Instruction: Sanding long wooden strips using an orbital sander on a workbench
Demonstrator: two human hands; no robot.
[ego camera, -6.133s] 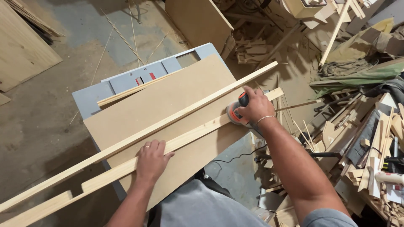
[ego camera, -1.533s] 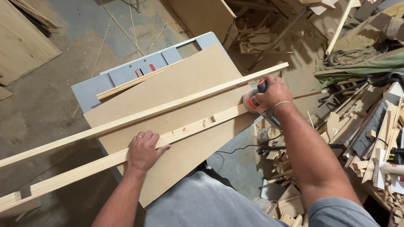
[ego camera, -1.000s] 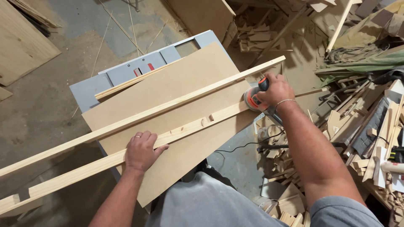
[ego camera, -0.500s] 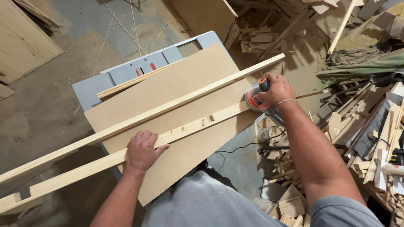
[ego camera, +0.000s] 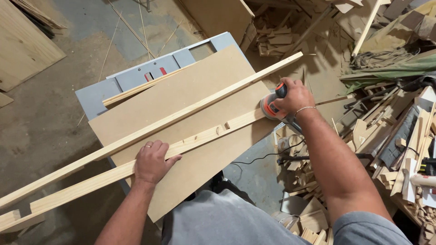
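Two bare hands are at work in the single head view. Left hand (ego camera: 151,162) lies palm down on a long notched pine batten (ego camera: 200,136), fingers (ego camera: 160,146) spread flat and pressing it to the brown fibreboard panel (ego camera: 190,97); they are laid open, not wrapped around anything. A ring shows on one finger. Right hand (ego camera: 295,96) has its fingers closed around an orange and black orbital sander (ego camera: 271,106), which sits on the far end of the same batten, just under the palm. A bracelet circles that wrist. Beyond the fingertips of both hands a second, thinner pine strip (ego camera: 181,118) runs parallel to the batten, apart from it. A third strip (ego camera: 141,87) lies further off along the panel's far edge. Panel rests on a grey saw tabletop (ego camera: 136,77). Right of the sander hand, offcuts (ego camera: 399,149) are heaped on the floor. A black cable (ego camera: 254,159) trails below the sander.
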